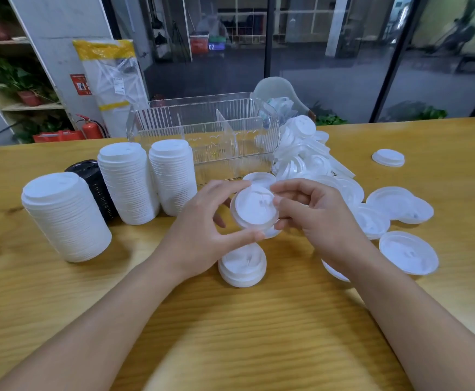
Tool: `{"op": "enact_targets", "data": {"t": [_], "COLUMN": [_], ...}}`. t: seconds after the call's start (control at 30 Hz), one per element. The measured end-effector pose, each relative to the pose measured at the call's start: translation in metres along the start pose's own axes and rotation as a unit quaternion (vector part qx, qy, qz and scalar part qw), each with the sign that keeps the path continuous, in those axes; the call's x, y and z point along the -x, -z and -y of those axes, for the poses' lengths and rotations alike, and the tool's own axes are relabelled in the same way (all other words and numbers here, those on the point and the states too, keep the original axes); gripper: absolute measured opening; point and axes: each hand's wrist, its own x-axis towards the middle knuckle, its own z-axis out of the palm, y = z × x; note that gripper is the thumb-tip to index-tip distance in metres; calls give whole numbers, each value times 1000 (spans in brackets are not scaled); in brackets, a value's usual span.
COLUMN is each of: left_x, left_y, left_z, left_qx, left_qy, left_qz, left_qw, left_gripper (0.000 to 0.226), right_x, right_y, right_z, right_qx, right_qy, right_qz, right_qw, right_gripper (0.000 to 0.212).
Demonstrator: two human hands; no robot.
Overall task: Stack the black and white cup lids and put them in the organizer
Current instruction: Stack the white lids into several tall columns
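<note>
Head view. Black stack (95, 187) mostly hidden behind two of the white stacks, only its top and one side show. Another lid (333, 270) is half covered by the right forearm. Heap of loose lids (301, 153) at the organizer's right end is a jumble, count unreadable; some sit behind the clear wall. Forearms and near table edge are blurred.

Left hand (202, 221): thumb under and fingers over the left rim of a white lid (254, 207), grasping it above the table (230, 334) mid-area. Right hand (312, 213): fingers curled, fingertips pinching the same lid's right rim. Lid is tilted toward the camera, off the surface.

Directly below it a short stack of lids (242, 266) sits on the table, apart from the held one.

Three tall white stacks (126, 184) stand toward the table's left side, the nearest one (64, 215) leaning. Clear organizer (202, 136) with dividers sits at the far edge; no stacks visible in its compartments. Loose lids (408, 252) spread along the right side, one lone lid (388, 158) near the far right edge.
</note>
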Motion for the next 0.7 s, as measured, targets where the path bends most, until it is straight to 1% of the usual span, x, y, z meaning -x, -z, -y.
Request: {"op": "enact_targets", "data": {"t": [0.1,0.2,0.27,0.37,0.47,0.6,0.7], "left_x": [-1,0,0,1,4,6,7], "left_y": [0,3,7,18,27,32,33], "left_z": [-4,-6,-6,0,3,-1,-2], "left_qx": [-8,-25,-23,-7,-3,-22,-39], "left_qy": [-18,-25,-18,-7,8,3,6], "left_qz": [-22,-10,8,65,138,172,200], "left_qw": [1000,999,1000,998,990,985,979], "left_gripper": [76,67,62,60,65,63,59], "right_x": [2,4,5,5,4,6,6], "right_y": [-3,-3,-3,-1,0,0,2], "right_z": [0,2,5,6,1,-5,-8], "right_qx": [-19,-32,-22,56,174,299,356], "right_qy": [-22,-48,-52,-11,24,66,69], "right_qz": [19,48,48,27,15,16,38], "right_qw": [999,997,997,998,984,952,931], "right_gripper": [24,26,22,17,13,13,16]}}
